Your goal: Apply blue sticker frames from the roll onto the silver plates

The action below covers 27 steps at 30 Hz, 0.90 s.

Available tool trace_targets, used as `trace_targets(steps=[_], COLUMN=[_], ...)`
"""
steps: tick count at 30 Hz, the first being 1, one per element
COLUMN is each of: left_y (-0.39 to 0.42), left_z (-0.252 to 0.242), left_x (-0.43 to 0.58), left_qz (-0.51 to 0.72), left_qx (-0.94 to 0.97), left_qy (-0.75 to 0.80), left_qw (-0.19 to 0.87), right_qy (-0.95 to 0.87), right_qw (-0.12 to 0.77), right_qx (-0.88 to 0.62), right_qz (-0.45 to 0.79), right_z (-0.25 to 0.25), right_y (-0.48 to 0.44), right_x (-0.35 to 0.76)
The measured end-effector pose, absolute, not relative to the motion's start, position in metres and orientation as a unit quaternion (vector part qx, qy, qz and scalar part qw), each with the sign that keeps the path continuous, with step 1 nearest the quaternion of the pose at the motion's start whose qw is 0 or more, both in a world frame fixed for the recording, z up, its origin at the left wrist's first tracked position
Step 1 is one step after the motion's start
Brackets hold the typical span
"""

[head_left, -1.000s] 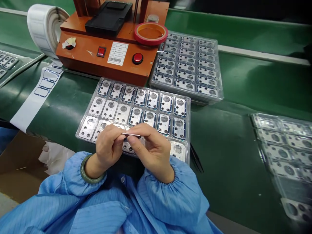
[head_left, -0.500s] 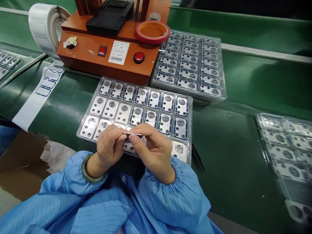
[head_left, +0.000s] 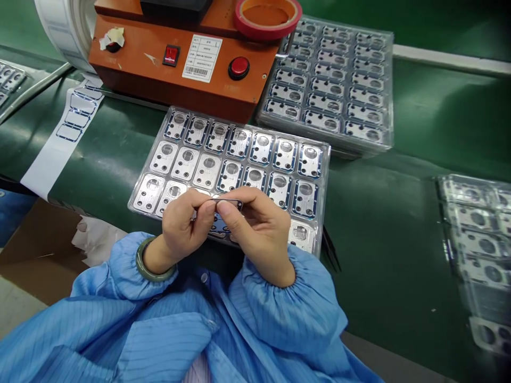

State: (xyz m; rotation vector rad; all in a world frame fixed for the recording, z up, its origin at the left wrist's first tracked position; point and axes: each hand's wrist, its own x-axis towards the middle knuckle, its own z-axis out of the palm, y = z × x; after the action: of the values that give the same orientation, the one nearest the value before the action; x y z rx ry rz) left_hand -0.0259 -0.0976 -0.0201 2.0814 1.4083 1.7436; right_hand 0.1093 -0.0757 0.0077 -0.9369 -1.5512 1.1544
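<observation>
Between my two hands I hold a small thin metal plate (head_left: pixel 231 201), seen nearly edge-on. My left hand (head_left: pixel 186 221) pinches its left end between thumb and finger. The thumb and forefinger of my right hand (head_left: pixel 259 229) grip the right end. Much of the plate is hidden by my fingers. Beneath my hands lies a clear plastic tray (head_left: pixel 133 194) with rows of silver plates (head_left: pixel 163 156), each with round holes. Several plates in it carry dark blue frame-shaped edging; others are bare silver. My hands cover part of the tray's front rows.
Behind the tray stands an orange machine (head_left: pixel 139 64) with a roll of red tape (head_left: pixel 293 26) on it. A label roll (head_left: pixel 66 32) feeds a white strip (head_left: pixel 48 159) at left. Stacked trays (head_left: pixel 327 85) are behind right, more trays (head_left: pixel 479 239) far right. Black tweezers (head_left: pixel 331 250) lie beside the tray.
The head view has shifted closer and lower over the bench. The plate between my fingers has tilted slightly, showing more of its face. Both hands keep their pinch on it.
</observation>
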Motion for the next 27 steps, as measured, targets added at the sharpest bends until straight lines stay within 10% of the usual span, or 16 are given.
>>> trace_targets(steps=[27], left_y=[-0.0934], left_z=[-0.0156], left_x=[-0.0236], left_qz=[0.575], left_qx=[0.681], left_qy=[0.454], left_qw=[0.007], right_qy=[-0.584], right_qw=[0.499], right_qx=[-0.359], right_qz=[0.53], right_z=[0.0072], right_y=[-0.0745], right_x=[0.1044])
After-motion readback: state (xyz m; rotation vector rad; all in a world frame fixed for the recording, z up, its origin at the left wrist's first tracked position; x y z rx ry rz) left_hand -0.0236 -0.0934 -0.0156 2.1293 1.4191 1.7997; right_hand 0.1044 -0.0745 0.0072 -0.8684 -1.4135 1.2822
